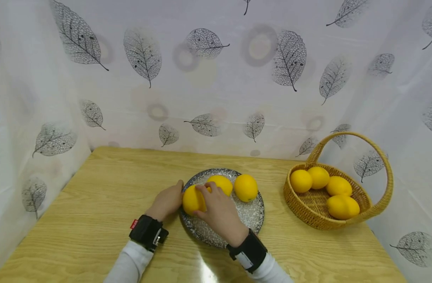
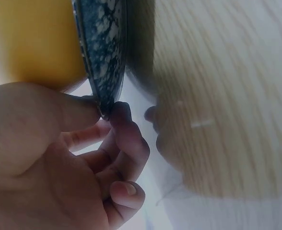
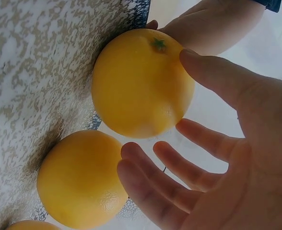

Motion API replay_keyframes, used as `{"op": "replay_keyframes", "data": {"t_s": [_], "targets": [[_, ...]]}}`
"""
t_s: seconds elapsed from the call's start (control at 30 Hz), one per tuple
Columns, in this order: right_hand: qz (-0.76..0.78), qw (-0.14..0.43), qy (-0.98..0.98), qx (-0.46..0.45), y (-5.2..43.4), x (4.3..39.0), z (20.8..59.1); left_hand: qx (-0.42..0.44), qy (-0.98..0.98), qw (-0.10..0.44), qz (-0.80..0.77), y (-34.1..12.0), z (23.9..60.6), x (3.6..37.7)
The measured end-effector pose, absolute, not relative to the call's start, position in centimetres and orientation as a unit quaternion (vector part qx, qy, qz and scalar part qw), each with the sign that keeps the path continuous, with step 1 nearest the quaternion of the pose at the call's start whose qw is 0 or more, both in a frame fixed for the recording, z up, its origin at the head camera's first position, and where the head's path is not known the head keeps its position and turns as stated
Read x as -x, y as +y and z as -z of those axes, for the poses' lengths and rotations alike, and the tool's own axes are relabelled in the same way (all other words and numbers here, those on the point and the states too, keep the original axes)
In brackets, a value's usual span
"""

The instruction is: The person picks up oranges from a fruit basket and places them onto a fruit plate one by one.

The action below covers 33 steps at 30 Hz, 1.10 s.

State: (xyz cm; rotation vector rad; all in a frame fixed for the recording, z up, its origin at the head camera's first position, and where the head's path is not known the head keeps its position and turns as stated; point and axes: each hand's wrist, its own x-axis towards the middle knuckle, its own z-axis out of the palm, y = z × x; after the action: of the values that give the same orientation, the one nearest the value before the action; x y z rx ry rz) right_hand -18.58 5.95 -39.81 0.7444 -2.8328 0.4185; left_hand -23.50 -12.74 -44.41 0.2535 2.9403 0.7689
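A round speckled grey plate (image 1: 249, 220) with a dark rim bears several oranges. My left hand (image 1: 169, 201) pinches the plate's left edge, the thumb above the rim and the curled fingers under it, as the left wrist view shows. At that side of the plate sits one orange (image 1: 193, 200), its green star-shaped stem end (image 3: 158, 44) visible in the right wrist view. Over this orange is my right hand (image 1: 223, 214), thumb and a fingertip at its surface, the other fingers spread and loosely bent. Behind lie a second orange (image 1: 221, 184) and a third orange (image 1: 246, 188).
To the right stands a wicker basket (image 1: 306, 214) with a tall arched handle (image 1: 388, 173), holding several oranges (image 1: 339, 186). Plate and basket rest on a wooden table (image 1: 124, 177). A white leaf-patterned curtain (image 1: 216, 94) hangs behind and along both sides.
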Motion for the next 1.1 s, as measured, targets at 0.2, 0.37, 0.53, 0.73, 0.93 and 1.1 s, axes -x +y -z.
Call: {"op": "replay_keyframes", "data": {"t_s": [0.2,0.37,0.53,0.73,0.93,1.1], "targets": [[-0.137,0.097,-0.953,-0.253,6.0,18.6,39.9,-0.096,0.956,0.044,-0.274,-13.1,44.6,23.7],[-0.129,0.098,-0.952,-0.260,6.0,18.6,39.9,-0.104,0.950,0.056,-0.289,-13.6,44.7,24.0],[-0.135,0.101,-0.950,-0.264,6.0,18.5,39.8,-0.111,0.949,0.057,-0.291,-13.7,44.7,24.0],[-0.137,0.095,-0.951,-0.260,5.9,18.5,39.6,-0.108,0.949,0.067,-0.289,-13.8,44.4,24.1],[-0.134,0.090,-0.954,-0.253,5.8,18.4,39.6,-0.107,0.948,0.069,-0.293,-13.8,44.5,24.1],[-0.129,0.089,-0.957,-0.246,5.7,18.4,39.7,-0.108,0.949,0.068,-0.289,-13.8,44.6,24.0]]}}
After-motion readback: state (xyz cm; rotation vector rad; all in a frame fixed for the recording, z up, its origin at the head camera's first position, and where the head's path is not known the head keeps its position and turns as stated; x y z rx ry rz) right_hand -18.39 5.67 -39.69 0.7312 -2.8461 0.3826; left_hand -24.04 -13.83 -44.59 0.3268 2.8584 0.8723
